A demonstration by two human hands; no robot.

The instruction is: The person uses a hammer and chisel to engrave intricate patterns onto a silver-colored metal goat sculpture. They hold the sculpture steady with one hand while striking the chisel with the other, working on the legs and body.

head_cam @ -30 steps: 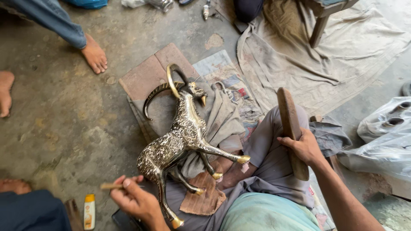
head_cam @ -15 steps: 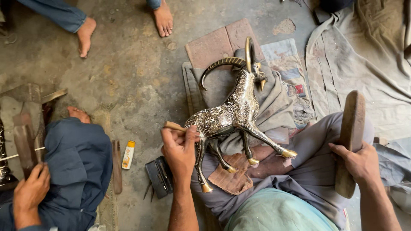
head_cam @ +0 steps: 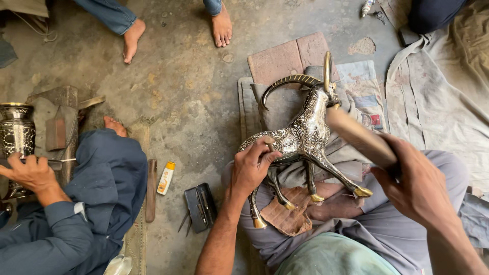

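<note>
An engraved metal goat figure [head_cam: 304, 136] with long curved horns and gold hooves rests across my lap on grey cloth. My left hand [head_cam: 252, 165] sits at its rump and pinches a short punch against the metal. My right hand [head_cam: 415, 186] grips the end of a wooden mallet [head_cam: 359, 136], whose head is down near the goat's neck and chest.
A co-worker in blue sits at left, a hand [head_cam: 31, 174] with a thin tool beside an engraved metal vase [head_cam: 16, 133]. Bare feet [head_cam: 133, 35] of other people show at the top. A small yellow-capped bottle [head_cam: 165, 178], a dark tool case [head_cam: 199, 206] and bricks [head_cam: 288, 58] lie on the concrete floor.
My right hand has swung the mallet down from upright at the right toward the goat's neck. My left hand has stayed at the goat's rump. The view has shifted left, showing the co-worker.
</note>
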